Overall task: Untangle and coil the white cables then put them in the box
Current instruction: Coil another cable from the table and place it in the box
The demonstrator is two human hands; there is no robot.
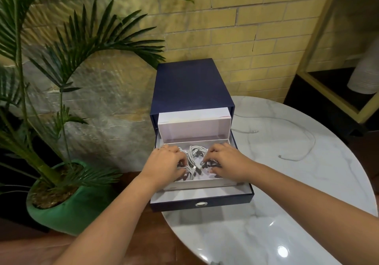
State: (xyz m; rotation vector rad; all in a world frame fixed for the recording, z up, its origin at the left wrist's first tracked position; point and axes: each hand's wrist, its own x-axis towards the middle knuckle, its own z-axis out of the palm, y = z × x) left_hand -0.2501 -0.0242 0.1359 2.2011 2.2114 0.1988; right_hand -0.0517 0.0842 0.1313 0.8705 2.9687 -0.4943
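Note:
A dark blue drawer box [190,84] stands at the table's left edge with its drawer [202,202] pulled out toward me. Inside the drawer sits a shallow white box [196,183] holding several coiled white cables [194,154]. My left hand [164,162] rests palm down on the coils at the box's left side, fingers curled onto them. My right hand [227,162] presses on the coils at the right side, fingertips touching a connector. One loose white cable [297,133] lies uncoiled on the table, right of the blue box.
The round white marble table [276,213] carries the blue box. A potted palm in a green pot [67,209] stands close on the left. A yellow brick wall rises behind. A shelf unit with a white vase [367,74] is at the far right.

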